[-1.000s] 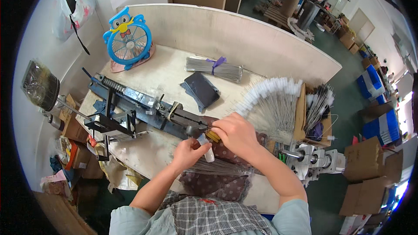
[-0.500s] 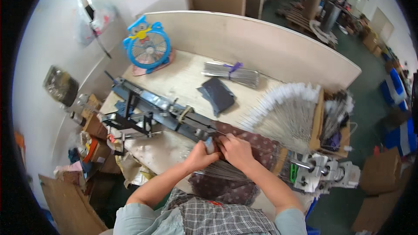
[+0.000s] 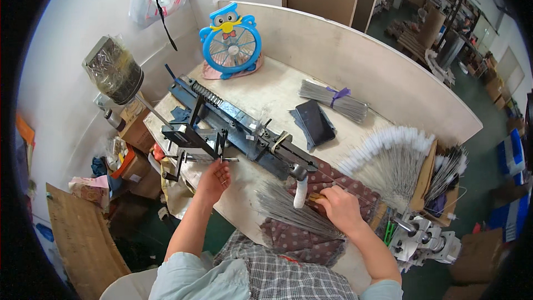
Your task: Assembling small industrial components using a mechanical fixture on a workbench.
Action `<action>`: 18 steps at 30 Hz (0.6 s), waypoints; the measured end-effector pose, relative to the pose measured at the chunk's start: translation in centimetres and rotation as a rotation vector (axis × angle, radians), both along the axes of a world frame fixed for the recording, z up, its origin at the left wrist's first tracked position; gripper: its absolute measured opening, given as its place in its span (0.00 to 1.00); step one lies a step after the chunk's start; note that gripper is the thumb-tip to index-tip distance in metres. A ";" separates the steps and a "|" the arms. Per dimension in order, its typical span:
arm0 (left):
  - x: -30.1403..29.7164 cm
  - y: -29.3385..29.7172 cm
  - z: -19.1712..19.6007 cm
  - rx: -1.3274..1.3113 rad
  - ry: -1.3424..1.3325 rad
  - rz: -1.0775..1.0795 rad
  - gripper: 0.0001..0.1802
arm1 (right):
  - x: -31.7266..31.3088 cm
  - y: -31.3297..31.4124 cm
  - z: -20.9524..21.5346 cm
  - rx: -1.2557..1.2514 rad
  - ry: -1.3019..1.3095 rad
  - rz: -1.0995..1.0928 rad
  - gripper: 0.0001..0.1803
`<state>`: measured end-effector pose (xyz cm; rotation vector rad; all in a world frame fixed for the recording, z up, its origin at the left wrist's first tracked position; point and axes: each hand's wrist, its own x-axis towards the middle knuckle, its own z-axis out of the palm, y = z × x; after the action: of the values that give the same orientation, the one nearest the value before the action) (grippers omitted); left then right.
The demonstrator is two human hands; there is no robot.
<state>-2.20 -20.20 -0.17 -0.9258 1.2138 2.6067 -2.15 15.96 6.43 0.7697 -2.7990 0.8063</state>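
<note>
My left hand [image 3: 214, 181] is beside the black metal frame [image 3: 191, 133] of a bench fixture. Its fingers are curled, their tips up against a thin metal rod, and whether they pinch anything is hidden. My right hand [image 3: 341, 208] is closed around a small tan-brown piece [image 3: 316, 196], possibly wooden. Just left of it, a white-wrapped handle [image 3: 300, 193] hangs from the end of the long dark metal rail [image 3: 239, 130]. A loose bunch of thin grey wires [image 3: 294, 214] lies below, on a brown dotted cloth [image 3: 316, 244].
Behind the rail stand a blue owl-shaped fan [image 3: 232, 50], a dark phone [image 3: 315, 124] on cloth and a wire bundle [image 3: 333, 100] with a purple tie. White-tipped wires [image 3: 388, 161] fan out at right, near a metal clamp device [image 3: 425, 239]. A lamp-like wrapped head [image 3: 114, 69] rises at left.
My hands were close together at the rail's near end. The left has moved away left to the black frame; the right stays nearby with the tan piece. The white handle is now uncovered. The view has shifted.
</note>
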 end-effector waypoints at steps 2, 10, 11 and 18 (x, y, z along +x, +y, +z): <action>-0.1 -0.2 -0.3 0.011 0.015 0.050 0.13 | 0.3 0.1 0.1 -0.038 -0.041 0.004 0.09; -0.2 2.4 -1.8 0.123 0.051 0.214 0.07 | 2.0 1.9 4.2 -0.062 -0.106 -0.017 0.08; 0.0 3.7 -2.0 0.118 0.095 0.246 0.07 | 2.0 2.3 4.9 -0.095 -0.107 -0.040 0.09; 2.0 21.2 6.4 -0.078 0.335 -0.549 0.10 | -0.2 5.2 5.2 -0.195 -0.146 -0.303 0.10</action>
<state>-0.20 1.03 6.25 -0.1181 1.4041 2.3203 -2.31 21.19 11.60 0.2571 -2.8043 1.0905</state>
